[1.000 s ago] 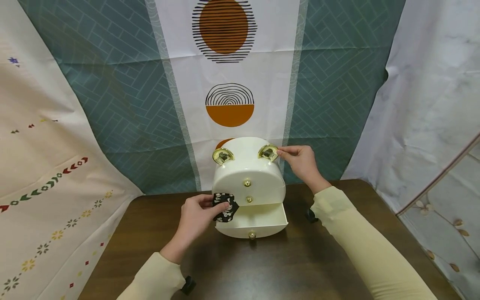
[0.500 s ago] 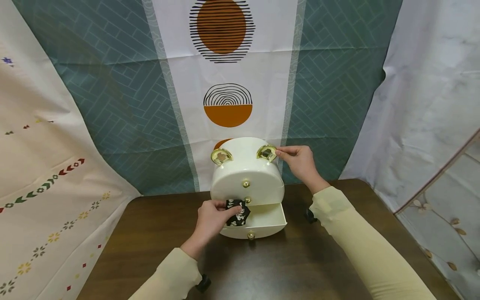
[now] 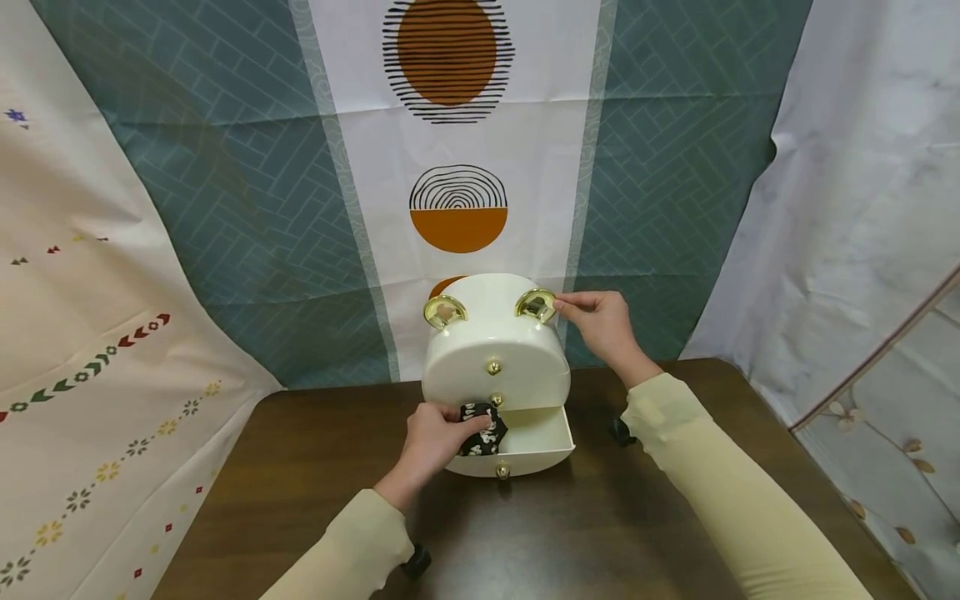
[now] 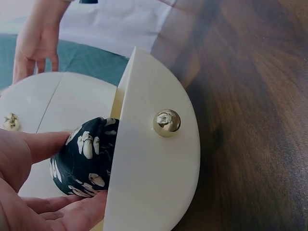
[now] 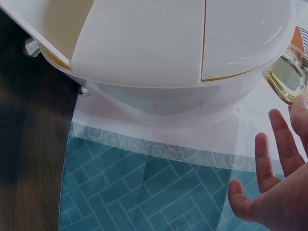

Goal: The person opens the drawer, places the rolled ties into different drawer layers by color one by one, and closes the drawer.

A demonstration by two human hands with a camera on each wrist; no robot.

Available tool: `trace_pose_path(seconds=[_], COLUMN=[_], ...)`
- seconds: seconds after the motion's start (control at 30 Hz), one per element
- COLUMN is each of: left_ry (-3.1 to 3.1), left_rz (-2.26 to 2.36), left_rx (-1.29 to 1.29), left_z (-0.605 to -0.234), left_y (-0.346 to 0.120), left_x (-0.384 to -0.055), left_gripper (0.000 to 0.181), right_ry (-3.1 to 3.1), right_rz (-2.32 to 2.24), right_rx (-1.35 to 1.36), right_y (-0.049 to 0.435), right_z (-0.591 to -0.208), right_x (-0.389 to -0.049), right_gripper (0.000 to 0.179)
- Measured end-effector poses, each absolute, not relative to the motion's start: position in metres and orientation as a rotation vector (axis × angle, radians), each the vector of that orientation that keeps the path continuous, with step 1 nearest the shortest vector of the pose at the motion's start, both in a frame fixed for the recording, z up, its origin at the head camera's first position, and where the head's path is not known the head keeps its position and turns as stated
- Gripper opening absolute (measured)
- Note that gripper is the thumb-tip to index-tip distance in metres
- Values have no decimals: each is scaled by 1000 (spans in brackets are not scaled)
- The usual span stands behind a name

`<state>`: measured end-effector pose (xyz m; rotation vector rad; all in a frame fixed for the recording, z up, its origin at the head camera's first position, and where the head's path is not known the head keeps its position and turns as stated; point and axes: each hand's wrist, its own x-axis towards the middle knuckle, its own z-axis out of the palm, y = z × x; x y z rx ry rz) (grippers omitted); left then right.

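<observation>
A white rounded storage box (image 3: 459, 367) with gold knobs and two gold ear-shaped pieces on top stands on the table, its bottom drawer (image 3: 536, 461) pulled out. My left hand (image 3: 435, 437) pinches a folded black cloth (image 4: 84, 154) with a white print between thumb and fingers. In the left wrist view the cloth is partly inside the drawer, behind its front panel. My right hand (image 3: 606, 325) pinches the outer edge of the right gold ear (image 3: 536, 305) with thumb and forefinger; the other fingers extend loosely in the right wrist view.
The brown wooden table (image 3: 300, 467) lies under both forearms. Behind the box hangs a teal and white patterned curtain (image 3: 255, 217), and pale cloths hang on either side. The left gold ear (image 3: 445, 312) is untouched.
My left hand has carried the black cloth to the right and slightly down, from the drawer's left edge into its opening. My right hand has stayed at the gold ear.
</observation>
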<state>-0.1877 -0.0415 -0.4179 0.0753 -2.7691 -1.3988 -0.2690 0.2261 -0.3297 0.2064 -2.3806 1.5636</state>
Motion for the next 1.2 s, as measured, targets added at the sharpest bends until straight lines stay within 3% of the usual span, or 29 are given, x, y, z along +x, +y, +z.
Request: trace_pose_path(seconds=[1.2], left_ry=[-2823], left_rz=[-1480], left_rx=[23], left_z=[-440], left_y=[-16], left_x=[-204], left_gripper=[58], right_ry=[-2385], right_rz=[1559], right_rx=[176], right_y=[226], right_z=[-331], right_x=[-270], right_gripper=[32])
